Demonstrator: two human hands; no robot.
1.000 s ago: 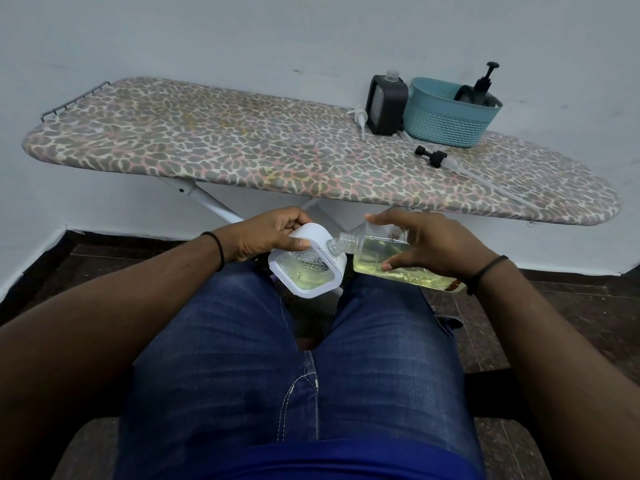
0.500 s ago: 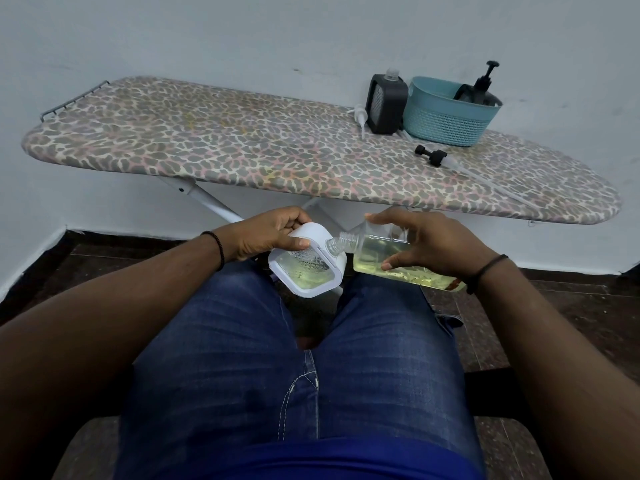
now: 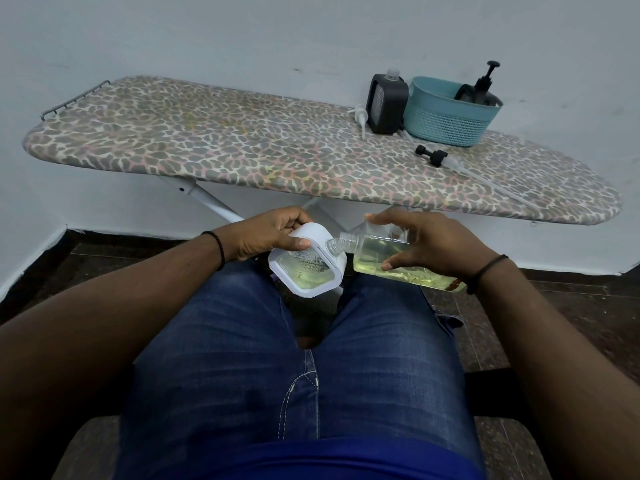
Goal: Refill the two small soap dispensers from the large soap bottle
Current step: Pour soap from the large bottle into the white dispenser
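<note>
My left hand (image 3: pixel 268 235) grips a small white soap dispenser (image 3: pixel 306 268) above my knees; yellowish liquid shows through its clear side. My right hand (image 3: pixel 434 244) holds the large clear soap bottle (image 3: pixel 388 259), tipped nearly flat, its open neck touching the dispenser's top edge. Yellow soap fills the lower part of the bottle. A second small dispenser, black (image 3: pixel 386 98), stands uncapped at the back right of the ironing board (image 3: pixel 214 147). A white pump head (image 3: pixel 360 116) lies beside it, and a black pump with a long tube (image 3: pixel 433 155) lies further right.
A teal basket (image 3: pixel 446 116) at the board's back right holds a black pump bottle (image 3: pixel 483 86). The board's white legs (image 3: pixel 211 200) stand just beyond my knees. A white wall runs behind the board, and dark floor tiles lie below.
</note>
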